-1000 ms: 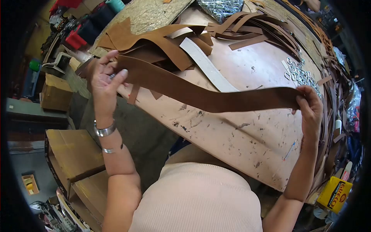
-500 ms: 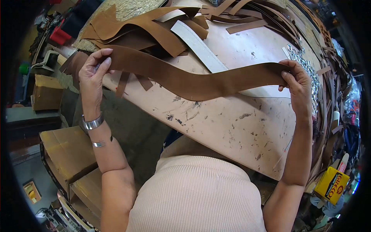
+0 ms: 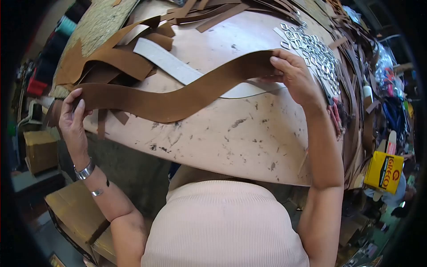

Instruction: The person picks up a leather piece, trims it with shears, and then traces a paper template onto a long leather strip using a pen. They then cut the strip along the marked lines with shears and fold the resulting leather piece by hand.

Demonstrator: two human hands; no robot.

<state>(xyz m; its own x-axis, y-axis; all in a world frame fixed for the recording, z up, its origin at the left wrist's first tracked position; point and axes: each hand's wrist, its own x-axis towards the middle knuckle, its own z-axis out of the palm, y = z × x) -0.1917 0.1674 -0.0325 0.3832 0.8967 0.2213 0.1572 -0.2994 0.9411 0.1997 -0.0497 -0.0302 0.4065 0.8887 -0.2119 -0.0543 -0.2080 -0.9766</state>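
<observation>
A long brown strip [image 3: 167, 107] sags in a wave above the table between my two hands. Its left end is pinched in my left hand [image 3: 73, 115], which wears a metal watch band on the wrist. My right hand [image 3: 293, 73] grips the other end, fingertips partly behind the strip. Behind the strip a white strip [image 3: 164, 60] lies slantwise on the table [image 3: 213, 142]. Brown pieces [image 3: 118, 64] are heaped just beyond its left half.
Metal links [image 3: 311, 51] and red-handled pliers [image 3: 334, 118] lie right of my right hand. Many brown strips [image 3: 213, 18] cover the far and right edges. A yellow can [image 3: 384, 171] stands at the right; cardboard boxes [image 3: 75, 209] sit lower left.
The view has turned right. My right hand has moved leftward and slightly up with its end of the strip, while my left hand appears lower and farther left. Both still hold the strip.
</observation>
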